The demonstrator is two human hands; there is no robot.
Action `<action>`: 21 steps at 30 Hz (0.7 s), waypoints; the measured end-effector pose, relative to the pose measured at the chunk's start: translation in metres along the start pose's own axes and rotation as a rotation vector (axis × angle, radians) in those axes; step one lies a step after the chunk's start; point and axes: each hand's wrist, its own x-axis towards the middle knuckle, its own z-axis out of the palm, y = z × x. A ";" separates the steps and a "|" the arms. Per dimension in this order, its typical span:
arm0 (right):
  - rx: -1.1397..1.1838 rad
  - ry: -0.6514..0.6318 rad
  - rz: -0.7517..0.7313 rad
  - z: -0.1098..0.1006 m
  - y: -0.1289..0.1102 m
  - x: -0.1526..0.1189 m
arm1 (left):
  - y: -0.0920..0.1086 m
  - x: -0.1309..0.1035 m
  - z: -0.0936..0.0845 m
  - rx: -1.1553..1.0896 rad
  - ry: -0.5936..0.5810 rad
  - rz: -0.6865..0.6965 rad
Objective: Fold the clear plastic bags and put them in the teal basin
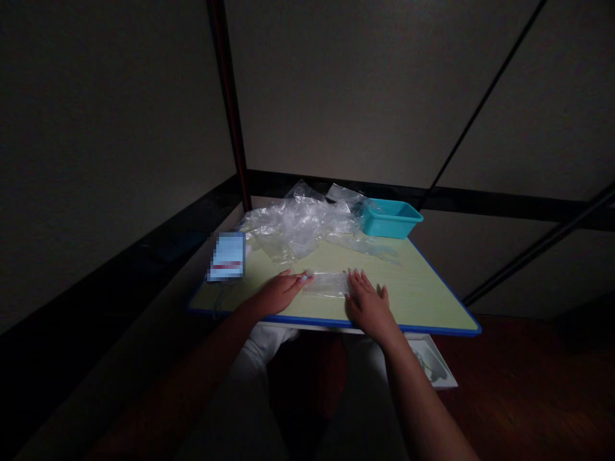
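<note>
A clear plastic bag (327,283), flattened or folded into a narrow strip, lies on the table near its front edge. My left hand (281,292) rests at the strip's left end, fingers stretched out and flat. At the right end my right hand (369,301) presses down with its fingers spread. Neither hand is closed round anything. Beyond them spreads a loose, crumpled heap of clear plastic bags (302,221), its single pieces hard to tell apart.
A turquoise plastic basket (391,221) stands at the back right of the yellow-green, blue-edged table (418,294). On the left is a blurred-out phone-like device (228,257). Below the table's right side sits a white tray (439,365) holding a cable-like thing. Walls border the table behind.
</note>
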 end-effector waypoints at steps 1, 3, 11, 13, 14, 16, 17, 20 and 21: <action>-0.004 0.000 0.012 0.000 0.000 0.000 | 0.000 0.000 0.000 0.003 -0.004 -0.001; -0.013 -0.001 0.046 0.000 -0.002 0.002 | -0.001 0.000 0.000 0.005 -0.013 -0.002; -0.054 -0.001 0.132 0.002 -0.004 0.005 | 0.000 -0.002 -0.001 0.006 -0.002 0.018; -0.069 0.001 0.131 0.003 -0.004 0.005 | 0.001 -0.003 -0.001 0.015 -0.002 0.019; -0.072 0.000 0.128 0.003 -0.004 0.005 | 0.002 -0.003 -0.001 0.015 -0.006 0.019; -0.070 -0.005 0.116 0.003 -0.004 0.005 | 0.004 -0.003 -0.002 0.011 -0.014 0.014; -0.064 -0.006 0.109 0.003 -0.003 0.004 | 0.005 -0.003 -0.003 0.009 -0.018 0.010; -0.021 0.008 0.065 0.000 -0.001 0.001 | 0.008 -0.003 -0.004 0.020 -0.028 -0.001; 0.001 0.019 0.040 -0.001 -0.001 0.001 | 0.008 -0.003 -0.004 0.026 -0.031 -0.004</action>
